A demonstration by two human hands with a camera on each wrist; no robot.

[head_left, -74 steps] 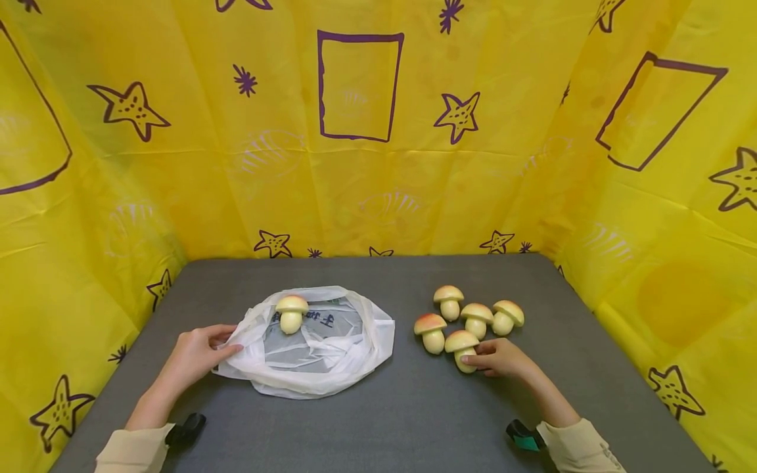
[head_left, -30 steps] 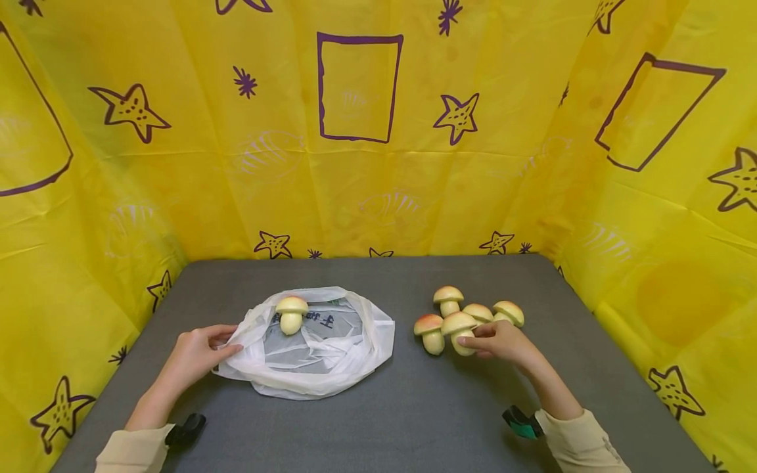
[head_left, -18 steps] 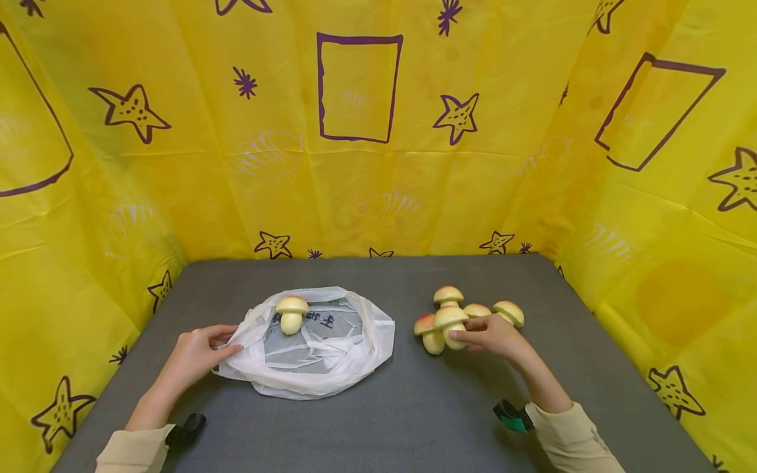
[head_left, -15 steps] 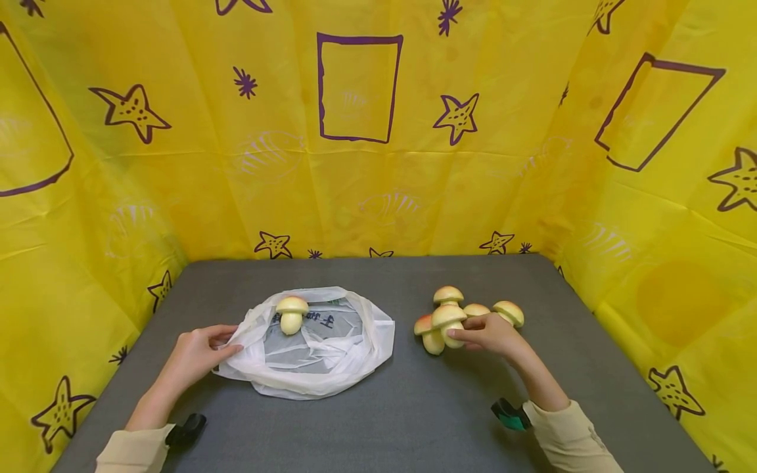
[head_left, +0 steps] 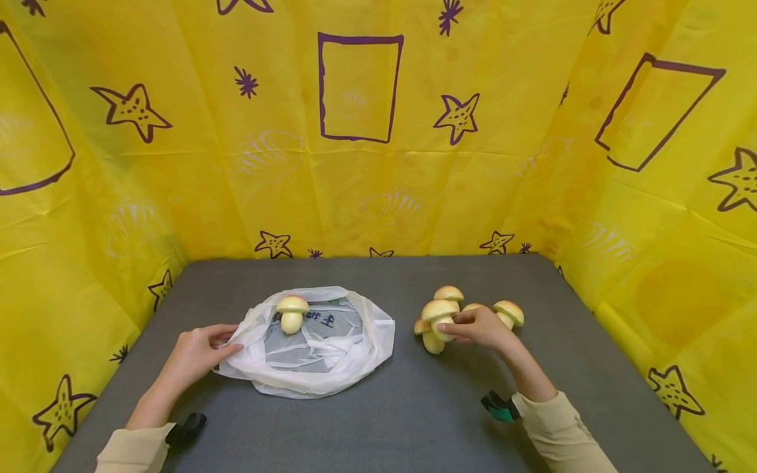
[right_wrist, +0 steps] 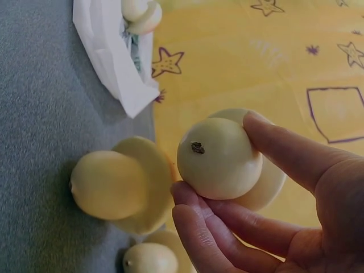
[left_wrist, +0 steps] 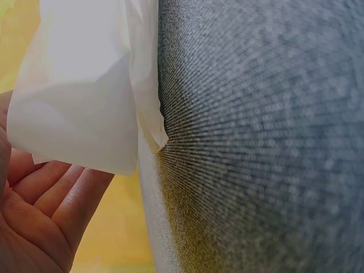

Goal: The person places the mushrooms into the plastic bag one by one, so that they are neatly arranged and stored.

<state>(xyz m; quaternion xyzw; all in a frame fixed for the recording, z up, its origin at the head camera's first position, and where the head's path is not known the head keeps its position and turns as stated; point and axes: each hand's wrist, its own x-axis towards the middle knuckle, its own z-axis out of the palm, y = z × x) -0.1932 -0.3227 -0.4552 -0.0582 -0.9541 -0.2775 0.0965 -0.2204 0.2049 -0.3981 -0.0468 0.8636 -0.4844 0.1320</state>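
My left hand (head_left: 201, 355) pinches the left rim of a white plastic bag (head_left: 307, 384), whose mouth spreads wide on the table. In the left wrist view, the bag's folded edge (left_wrist: 79, 114) lies over the fingers. One toy mushroom (head_left: 292, 314) with a pale stem and orange-tinged cap sits in the bag. My right hand (head_left: 481, 326) holds another mushroom (head_left: 439, 314) by its stem, thumb on one side and fingers on the other; the right wrist view shows its stem end (right_wrist: 219, 159). Behind and below it a left-hand mushroom (head_left: 433, 343) is partly covered.
More mushrooms stand around the right hand: one behind (head_left: 449, 293), one on the right (head_left: 508, 313), and one mostly hidden by the fingers (head_left: 473, 307). Grey cloth covers the table (head_left: 378, 427). A yellow patterned curtain (head_left: 367, 197) encloses the back and sides.
My right hand has lifted the front mushroom off the table and carried it up and to the left, over the left-hand one. The left hand and the bag have stayed put.
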